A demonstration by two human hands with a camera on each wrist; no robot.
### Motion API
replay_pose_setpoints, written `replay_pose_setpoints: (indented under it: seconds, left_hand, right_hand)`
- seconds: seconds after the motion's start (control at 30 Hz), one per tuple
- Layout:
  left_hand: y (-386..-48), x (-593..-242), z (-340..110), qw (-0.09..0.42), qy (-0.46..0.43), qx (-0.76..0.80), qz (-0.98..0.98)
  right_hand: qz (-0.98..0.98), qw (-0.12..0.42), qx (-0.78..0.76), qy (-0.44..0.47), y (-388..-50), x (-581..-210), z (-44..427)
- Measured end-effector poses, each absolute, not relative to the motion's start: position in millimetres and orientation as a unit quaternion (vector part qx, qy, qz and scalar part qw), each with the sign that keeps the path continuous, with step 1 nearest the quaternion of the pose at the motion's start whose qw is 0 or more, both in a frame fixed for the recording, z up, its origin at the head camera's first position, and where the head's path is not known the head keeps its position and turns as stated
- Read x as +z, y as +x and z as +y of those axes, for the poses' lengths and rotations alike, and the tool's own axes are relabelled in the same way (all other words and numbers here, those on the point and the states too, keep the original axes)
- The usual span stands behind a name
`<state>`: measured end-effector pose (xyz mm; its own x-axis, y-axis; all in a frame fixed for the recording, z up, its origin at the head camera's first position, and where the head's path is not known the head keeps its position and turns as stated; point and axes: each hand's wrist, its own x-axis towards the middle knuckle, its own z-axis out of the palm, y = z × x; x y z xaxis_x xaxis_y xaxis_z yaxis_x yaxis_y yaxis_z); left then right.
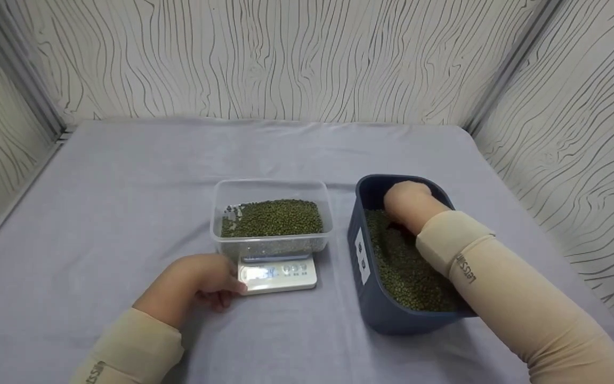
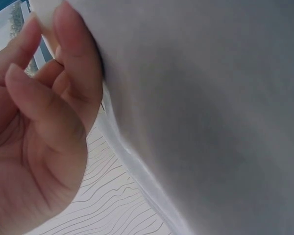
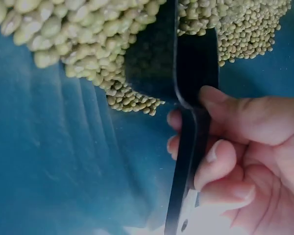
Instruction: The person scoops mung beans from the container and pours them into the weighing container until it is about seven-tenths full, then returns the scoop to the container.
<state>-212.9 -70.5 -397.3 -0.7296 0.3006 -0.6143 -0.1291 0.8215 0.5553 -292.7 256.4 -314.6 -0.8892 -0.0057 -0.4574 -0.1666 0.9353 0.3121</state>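
A white kitchen scale (image 1: 280,278) carries a clear plastic container (image 1: 269,246) partly filled with green beans (image 1: 280,217). My left hand (image 1: 208,277) pinches the scale's left front corner between thumb and fingers. At the right, my right hand (image 1: 411,205) reaches down inside a dark blue bin (image 1: 363,298) of green beans. In the right wrist view the right hand (image 3: 250,156) grips the handle of a black scoop (image 3: 198,63), whose blade is among the beans (image 3: 51,27). The left wrist view shows the left hand (image 2: 44,112) with curled fingers.
A pale grey cloth (image 1: 126,176) covers the table under everything. Wood-grain patterned panels (image 1: 285,58) rise behind it and on both sides. A white label (image 1: 362,256) is on the bin's left wall.
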Motion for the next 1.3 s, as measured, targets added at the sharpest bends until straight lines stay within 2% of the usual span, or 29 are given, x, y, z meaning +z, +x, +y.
replay_pose_setpoints:
  seconds: [0.2,0.33,0.63,0.9,1.3]
  left_hand:
    - [-213,-397,-71,0.368,0.050,0.293,0.881]
    - [-213,-397,-71,0.370,0.051,0.287,0.882]
    - [-213,-397,-71,0.371,0.048,0.294,0.879]
    - [-214,-397,-71,0.372,0.050,0.296,0.878]
    - [-213,-397,-71,0.372,0.044,0.304,0.876]
  right_hand:
    - [0.939,0.250,0.198,-0.133,-288,-311,259]
    - [0.933,0.277,0.175,-0.150,-288,-311,260]
    - [0.924,0.328,0.112,-0.165,-291,-312,268]
    - [0.904,0.398,0.039,-0.153,-294,-312,275]
    - [0.889,0.436,-0.048,-0.130,-296,-304,287]
